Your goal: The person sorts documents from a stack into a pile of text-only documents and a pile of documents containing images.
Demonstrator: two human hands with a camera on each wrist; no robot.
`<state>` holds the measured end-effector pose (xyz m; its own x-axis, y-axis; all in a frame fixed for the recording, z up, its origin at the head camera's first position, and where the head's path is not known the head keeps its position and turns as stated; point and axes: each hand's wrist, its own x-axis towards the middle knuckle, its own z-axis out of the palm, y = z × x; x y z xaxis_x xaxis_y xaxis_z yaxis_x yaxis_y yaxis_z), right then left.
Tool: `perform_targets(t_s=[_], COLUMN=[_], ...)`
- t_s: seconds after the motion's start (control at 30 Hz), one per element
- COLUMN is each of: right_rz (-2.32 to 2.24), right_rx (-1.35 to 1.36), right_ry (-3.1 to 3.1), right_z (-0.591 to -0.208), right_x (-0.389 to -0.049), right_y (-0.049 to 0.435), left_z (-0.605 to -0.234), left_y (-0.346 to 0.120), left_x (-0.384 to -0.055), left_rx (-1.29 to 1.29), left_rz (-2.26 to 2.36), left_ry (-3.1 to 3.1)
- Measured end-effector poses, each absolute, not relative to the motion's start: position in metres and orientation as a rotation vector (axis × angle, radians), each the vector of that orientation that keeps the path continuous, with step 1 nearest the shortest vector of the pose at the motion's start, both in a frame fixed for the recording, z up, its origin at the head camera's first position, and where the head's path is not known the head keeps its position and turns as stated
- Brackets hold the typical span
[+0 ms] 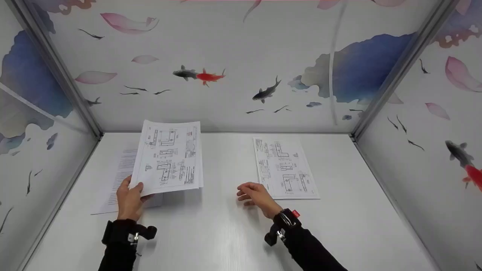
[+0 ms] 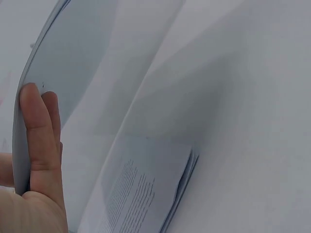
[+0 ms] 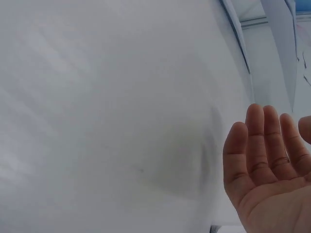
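Note:
My left hand (image 1: pixel 130 199) grips a few sheets of technical drawings (image 1: pixel 169 158) by their lower left corner, thumb on top and fingers beneath. The sheets are tilted up off the table. Partly hidden under them lies a text-printed paper stack (image 1: pixel 121 180); in the left wrist view, this text stack (image 2: pixel 141 189) shows several layered edges. Beside the lower left edge of a second stack of drawings (image 1: pixel 288 169), my right hand (image 1: pixel 260 197) hovers with relaxed fingers. Nothing is in this right hand (image 3: pixel 272 179) in the right wrist view.
A white table (image 1: pixel 226 226) carries the papers. Printed panels with fish and petals enclose it: a back wall (image 1: pixel 233 45), a left wall (image 1: pixel 22 150) and a right wall (image 1: pixel 421 150), joined by grey metal posts (image 1: pixel 395 71). Both wrists wear black camera straps.

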<state>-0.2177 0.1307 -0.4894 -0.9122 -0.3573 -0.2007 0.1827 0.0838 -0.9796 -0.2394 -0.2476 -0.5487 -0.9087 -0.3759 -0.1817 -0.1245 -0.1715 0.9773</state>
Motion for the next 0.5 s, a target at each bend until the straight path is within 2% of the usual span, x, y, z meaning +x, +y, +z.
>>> perform_targets(t_s=[0.07,0.1,0.3,0.5], right_rz=[-1.895,-1.824,-1.951,-2.031], right_rx=[-0.140,-0.106,-0.086,0.003], right_ry=[1.940,2.007,1.867,1.890], right_z=[-0.488,-0.501,-0.528,-0.521], right_x=[-0.223,-0.238,-0.266,-0.275], right_y=[0.126,0.124,0.103,0.087], left_z=[-0.548,-0.542,-0.541,-0.546], left_y=[-0.240,-0.237,-0.218,-0.195], left_x=[-0.242,-0.243,-0.247,-0.248], left_rx=[0.568,0.613,0.608,0.524], left_rz=[-2.250,-2.339,-2.443,-2.401], left_ry=[-1.892,-1.802,-1.783,-1.859])
